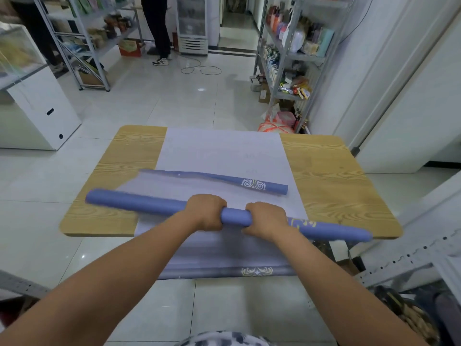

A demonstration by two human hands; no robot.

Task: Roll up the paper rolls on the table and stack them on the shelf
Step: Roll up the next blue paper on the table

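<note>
**Wooden table, blue roll gripped in both hands**

Pale floor tiles (154, 106) surround a wooden table (331, 186) with rounded corners, seen from its near edge. White paper (222, 151) lies flat down the middle of the tabletop from the far edge.

Across the near part of the table a blue paper roll (139, 202) lies at a slant. Its left end is over the wood on the left, and its right end reaches past the near right corner. Both hands grip it near the middle, knuckles up and fingers curled over the top. The left hand (205, 212) sits just left of centre and the right hand (265, 221) just beside it, with a short stretch of roll bare between them. A yellow pattern shows on the roll just right of the right hand.

Below the roll a loose length of paper (224, 255) hangs over the near table edge toward the person, ending in a blue band with a pale ornament. Behind the hands a second, thinner blue roll (224, 178) lies on the white paper. It is loose at its left end, has a white swirl near its right end, and lies apart from the held roll.

Metal shelves (287, 56) full of bottles and packets stand on the right of the room, and another rack (84, 46) on the left. A person in dark trousers (158, 26) stands at the back beside a glass-door cooler (192, 23). A white cable (199, 68) lies looped on the floor.
</note>
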